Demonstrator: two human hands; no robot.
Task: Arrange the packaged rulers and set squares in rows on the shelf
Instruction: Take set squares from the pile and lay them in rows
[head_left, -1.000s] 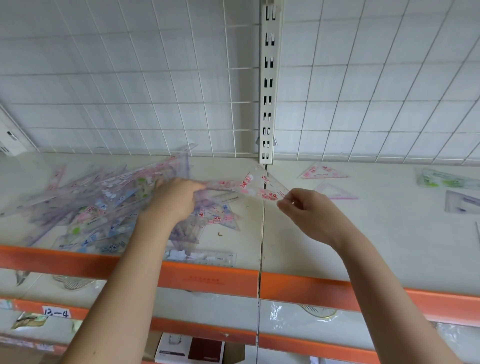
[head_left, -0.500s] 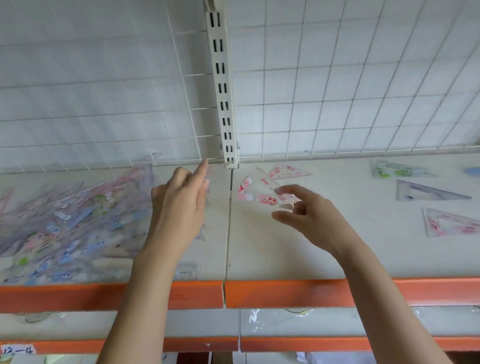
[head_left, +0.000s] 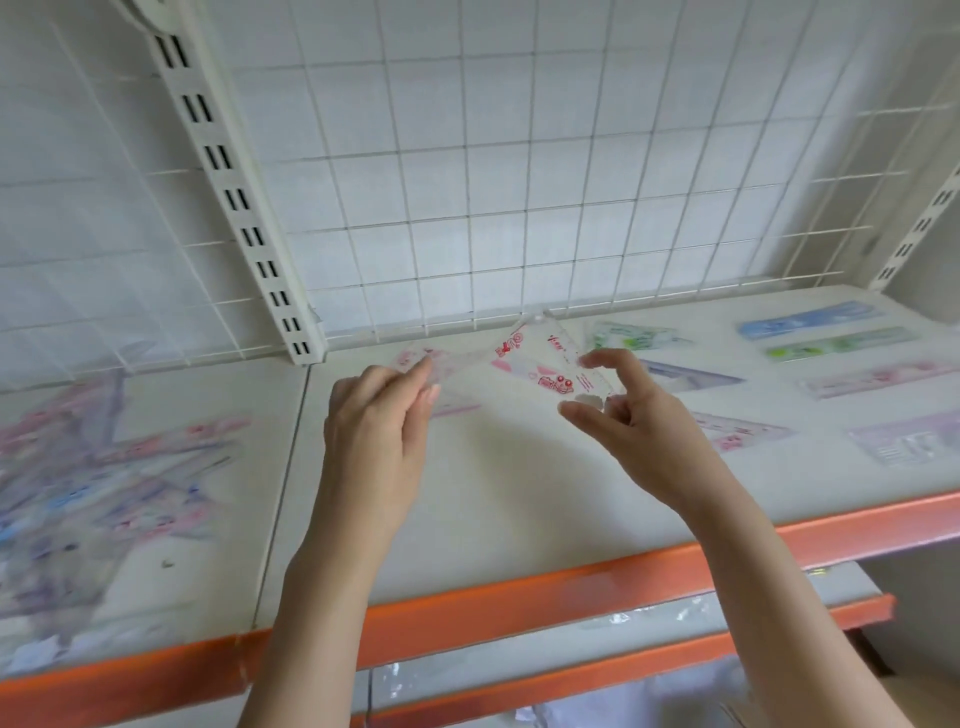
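Observation:
A clear packaged set square with red print hangs just above the white shelf, near the wire back. My right hand pinches its right corner between thumb and curled fingers, the index finger raised. My left hand holds the package's left end with its fingertips; the thumb is hidden. On the left section lies a loose pile of packaged rulers and set squares, blurred. Laid out on the right are a green set square, a purple set square and a pink set square.
Farther right lie a blue ruler, a green ruler, a pink ruler and a purple package. A slotted upright and a wire grid close the back. An orange lip edges the shelf front; a lower shelf sits beneath.
The view swung right, away from the pile. My right hand carried the red-printed set square toward the laid-out rows, and my left hand, open half a second ago, came back onto its left end.

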